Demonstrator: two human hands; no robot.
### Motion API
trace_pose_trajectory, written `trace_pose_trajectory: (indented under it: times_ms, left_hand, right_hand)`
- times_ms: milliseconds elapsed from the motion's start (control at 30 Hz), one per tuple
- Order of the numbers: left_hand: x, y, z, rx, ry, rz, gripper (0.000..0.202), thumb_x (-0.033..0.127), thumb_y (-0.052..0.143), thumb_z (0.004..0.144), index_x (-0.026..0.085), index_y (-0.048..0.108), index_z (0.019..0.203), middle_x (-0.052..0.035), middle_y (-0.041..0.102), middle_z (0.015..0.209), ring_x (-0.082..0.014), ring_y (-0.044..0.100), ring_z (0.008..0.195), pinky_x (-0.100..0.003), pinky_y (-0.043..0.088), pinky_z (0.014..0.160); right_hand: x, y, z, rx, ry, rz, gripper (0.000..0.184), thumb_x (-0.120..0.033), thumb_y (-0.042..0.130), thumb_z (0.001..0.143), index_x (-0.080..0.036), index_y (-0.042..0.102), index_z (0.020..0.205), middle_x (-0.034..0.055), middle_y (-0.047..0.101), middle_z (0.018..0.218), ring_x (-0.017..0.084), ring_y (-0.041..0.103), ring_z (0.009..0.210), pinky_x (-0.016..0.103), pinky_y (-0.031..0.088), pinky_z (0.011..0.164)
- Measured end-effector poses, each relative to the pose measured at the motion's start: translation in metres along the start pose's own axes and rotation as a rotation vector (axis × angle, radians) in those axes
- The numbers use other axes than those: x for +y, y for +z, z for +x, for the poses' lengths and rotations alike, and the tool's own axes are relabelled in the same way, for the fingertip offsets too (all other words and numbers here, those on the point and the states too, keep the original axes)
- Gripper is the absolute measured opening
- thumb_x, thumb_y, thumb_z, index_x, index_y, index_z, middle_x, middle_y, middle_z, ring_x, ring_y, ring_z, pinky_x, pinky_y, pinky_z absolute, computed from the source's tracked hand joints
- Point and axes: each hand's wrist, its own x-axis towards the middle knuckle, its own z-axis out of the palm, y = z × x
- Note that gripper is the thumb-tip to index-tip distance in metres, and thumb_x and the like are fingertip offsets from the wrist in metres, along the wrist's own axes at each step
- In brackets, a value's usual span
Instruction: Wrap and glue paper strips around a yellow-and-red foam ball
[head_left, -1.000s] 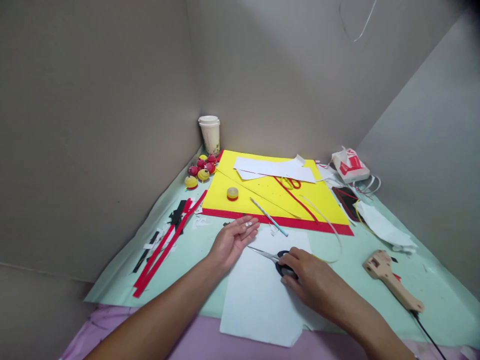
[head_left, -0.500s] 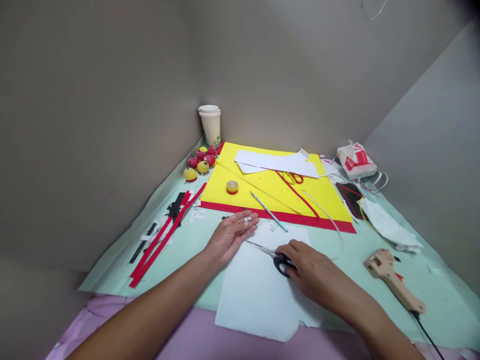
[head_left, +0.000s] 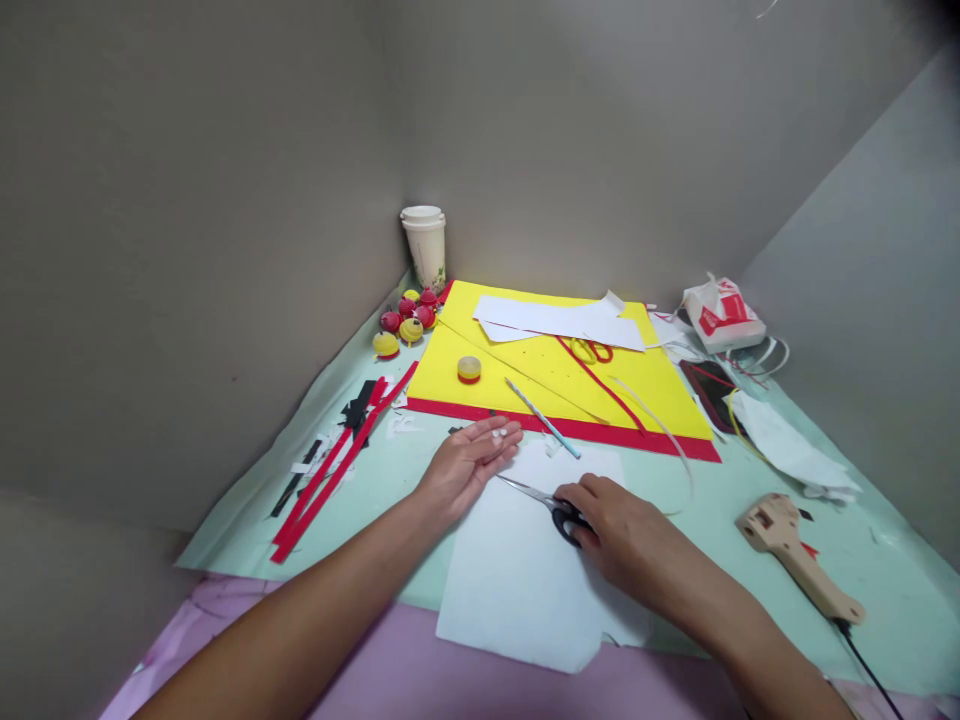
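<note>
My left hand (head_left: 474,462) is palm up with its fingers stretched out flat. Two small white round pieces (head_left: 499,433) rest loose on its fingers. In my right hand (head_left: 611,520) is a pair of scissors (head_left: 536,492) with black handles, gripped at the handles. The blades look closed, their tip pointing left, close to the heel of my left palm. Beneath both hands lies a white sheet of paper (head_left: 517,600) with a cut lower right corner. A blue patterned pencil (head_left: 544,418) slants just beyond my left fingertips.
Behind lie a yellow sheet (head_left: 525,385), a red-and-yellow paper coil (head_left: 469,370) and red-and-yellow-handled scissors (head_left: 592,351). Red strips (head_left: 337,480) and several small round ornaments (head_left: 411,331) are left, beside a cup (head_left: 426,250). A glue gun (head_left: 799,555), phone (head_left: 709,395) and tissue pack (head_left: 724,312) are right.
The whole view has shifted slightly, so things sit a little further right and higher. Both hands, the scissors and the white pieces keep nearly the same pose.
</note>
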Motion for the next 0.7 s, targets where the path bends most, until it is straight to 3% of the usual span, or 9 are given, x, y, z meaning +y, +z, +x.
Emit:
trace_pose_trajectory:
  times_ms: [700]
  left_hand:
    - [-0.0007, -0.0017, 0.0006, -0.025, -0.002, 0.019, 0.029, -0.005, 0.063, 0.078, 0.007, 0.066, 0.104, -0.0224, 0.065, 0.125, -0.0277, 0.065, 0.114, -0.037, 0.049, 0.104]
  right_hand:
    - [-0.0035, -0.0015, -0.0009, 0.023, 0.003, 0.002, 0.028, -0.01, 0.048, 0.088, -0.02, 0.061, 0.112, 0.0081, 0.059, 0.098, 0.022, 0.059, 0.087, 0.032, 0.042, 0.071]
